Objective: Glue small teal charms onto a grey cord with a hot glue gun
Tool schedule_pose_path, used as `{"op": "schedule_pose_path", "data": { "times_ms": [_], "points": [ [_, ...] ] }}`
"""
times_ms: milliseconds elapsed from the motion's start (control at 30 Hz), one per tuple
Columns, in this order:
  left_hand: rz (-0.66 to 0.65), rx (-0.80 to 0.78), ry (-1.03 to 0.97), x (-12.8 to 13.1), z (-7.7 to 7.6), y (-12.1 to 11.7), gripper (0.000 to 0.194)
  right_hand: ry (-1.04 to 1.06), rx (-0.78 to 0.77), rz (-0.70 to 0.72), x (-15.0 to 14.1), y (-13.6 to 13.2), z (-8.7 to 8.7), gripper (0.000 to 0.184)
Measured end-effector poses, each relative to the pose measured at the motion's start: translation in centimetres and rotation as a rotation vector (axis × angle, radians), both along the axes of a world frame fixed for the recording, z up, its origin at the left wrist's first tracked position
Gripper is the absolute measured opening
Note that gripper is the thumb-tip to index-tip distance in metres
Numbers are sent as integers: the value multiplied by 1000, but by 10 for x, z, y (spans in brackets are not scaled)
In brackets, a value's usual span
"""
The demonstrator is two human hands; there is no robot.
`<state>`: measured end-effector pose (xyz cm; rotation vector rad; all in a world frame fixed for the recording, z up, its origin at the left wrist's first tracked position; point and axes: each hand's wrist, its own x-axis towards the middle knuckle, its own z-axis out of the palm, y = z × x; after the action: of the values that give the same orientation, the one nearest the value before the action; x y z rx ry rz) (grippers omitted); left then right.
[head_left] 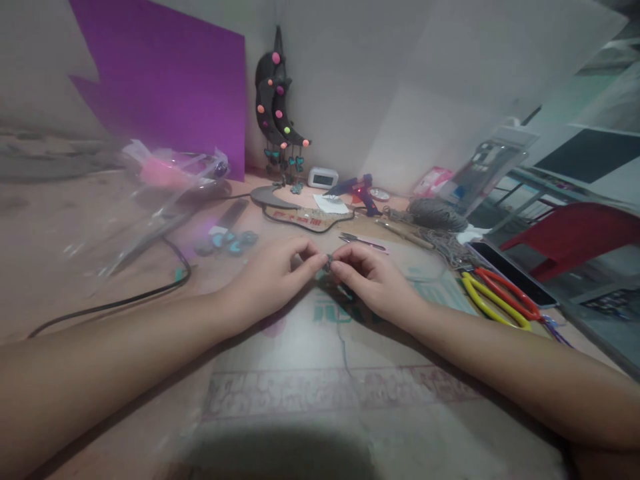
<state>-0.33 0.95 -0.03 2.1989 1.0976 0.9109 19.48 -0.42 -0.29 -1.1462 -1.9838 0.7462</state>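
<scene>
My left hand (280, 272) and my right hand (376, 279) meet over the middle of the table. Between their pinched thumbs and forefingers sits a small dark grey yarn piece (328, 263), mostly covered by the fingertips. A thin strand of yarn (344, 350) lies on the table below my hands. Just beyond my right hand are thread snips (364, 241). Several teal-and-dark heart pieces (236, 241) lie beyond my left hand.
Scissors (500, 297) with yellow and red handles and a phone (513, 273) lie at right. Grey yarn (436, 215), a glue gun (361, 192) and a small clock (323, 178) stand behind. A black cable (115, 299) and plastic bags (165, 193) occupy the left. A moon-shaped hanging (274, 107) is on the wall.
</scene>
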Motion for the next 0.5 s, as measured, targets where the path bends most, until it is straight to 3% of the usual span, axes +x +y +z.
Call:
{"op": "schedule_pose_path", "data": {
  "times_ms": [200,500],
  "points": [
    [-20,-28,-34,0,-1,1,31,24,-9,-14,0,-1,2,14],
    [-14,12,-13,0,1,-2,21,67,-44,-13,0,-1,4,15]
  ]
}}
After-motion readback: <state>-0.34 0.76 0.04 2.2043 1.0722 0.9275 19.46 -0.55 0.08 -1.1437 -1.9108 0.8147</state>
